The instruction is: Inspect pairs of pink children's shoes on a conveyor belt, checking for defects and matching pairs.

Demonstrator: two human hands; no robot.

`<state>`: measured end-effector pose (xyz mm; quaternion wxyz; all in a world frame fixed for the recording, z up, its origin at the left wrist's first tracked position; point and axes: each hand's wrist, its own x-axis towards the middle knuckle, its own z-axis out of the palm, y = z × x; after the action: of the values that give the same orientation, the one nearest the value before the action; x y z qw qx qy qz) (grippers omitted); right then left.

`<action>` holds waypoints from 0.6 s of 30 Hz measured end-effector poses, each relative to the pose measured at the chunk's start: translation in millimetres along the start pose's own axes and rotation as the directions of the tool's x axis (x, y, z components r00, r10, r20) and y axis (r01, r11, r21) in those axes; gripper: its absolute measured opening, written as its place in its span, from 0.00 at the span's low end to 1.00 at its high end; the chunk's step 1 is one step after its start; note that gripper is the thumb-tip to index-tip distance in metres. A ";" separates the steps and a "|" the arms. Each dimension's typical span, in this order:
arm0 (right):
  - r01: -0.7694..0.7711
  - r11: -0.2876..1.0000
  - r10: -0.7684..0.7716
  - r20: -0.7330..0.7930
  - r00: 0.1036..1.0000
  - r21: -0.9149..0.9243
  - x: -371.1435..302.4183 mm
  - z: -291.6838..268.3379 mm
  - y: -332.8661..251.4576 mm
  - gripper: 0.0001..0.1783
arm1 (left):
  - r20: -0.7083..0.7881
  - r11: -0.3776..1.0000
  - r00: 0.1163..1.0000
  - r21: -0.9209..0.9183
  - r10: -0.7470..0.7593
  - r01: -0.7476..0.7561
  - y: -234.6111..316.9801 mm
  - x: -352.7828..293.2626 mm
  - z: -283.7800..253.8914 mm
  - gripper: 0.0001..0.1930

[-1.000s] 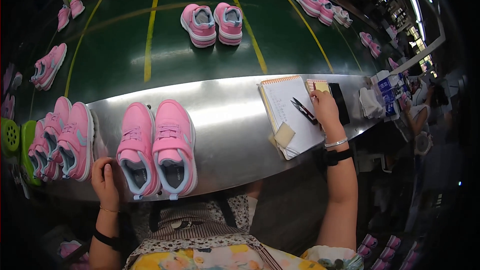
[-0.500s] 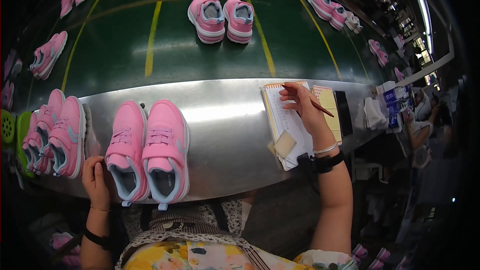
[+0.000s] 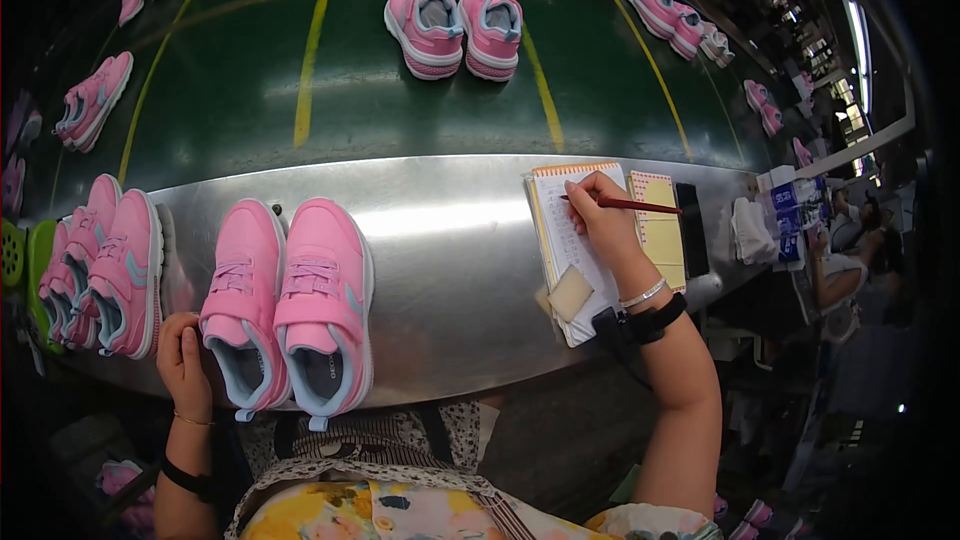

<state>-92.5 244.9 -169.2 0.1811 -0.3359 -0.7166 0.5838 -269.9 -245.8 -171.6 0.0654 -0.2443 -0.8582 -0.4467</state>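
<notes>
A dark red pen (image 3: 640, 205) is gripped in my right hand (image 3: 606, 222), its tip over the written page of a spiral notebook (image 3: 590, 265). A small beige square pad (image 3: 570, 293) lies on the notebook's lower part. My left hand (image 3: 186, 365) rests at the near table edge, fingers loosely curled together, with nothing visible in them. Just right of it stand a pink sneaker (image 3: 240, 270) and its mate (image 3: 323, 280), toes pointing away from me, with pale blue linings and heel tabs.
More pink sneakers (image 3: 125, 270) stand at the left by a green plastic piece (image 3: 40, 260). Beyond the metal table (image 3: 450, 260), a green conveyor belt (image 3: 400, 120) with yellow lines carries another pink pair (image 3: 490, 35). Right of the notebook lie a yellow notepad (image 3: 657, 225) and a black flat object (image 3: 690, 230).
My right hand has lowered onto the notebook page, and the pen has swung from slanting to nearly level. The left hand stays by the shoes. The view has shifted slightly.
</notes>
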 end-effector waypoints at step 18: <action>0.330 0.855 -0.337 0.056 0.940 -0.399 -21.4 -21.4 -23.1 0.09 | 0.016 0.998 0.999 0.047 0.048 -0.048 14.5 5.5 -0.1 0.07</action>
<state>-69.6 243.2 -138.8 0.2119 -0.2414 -0.8671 0.3807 -267.7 -236.9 -159.1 0.0756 -0.2664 -0.8629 -0.4227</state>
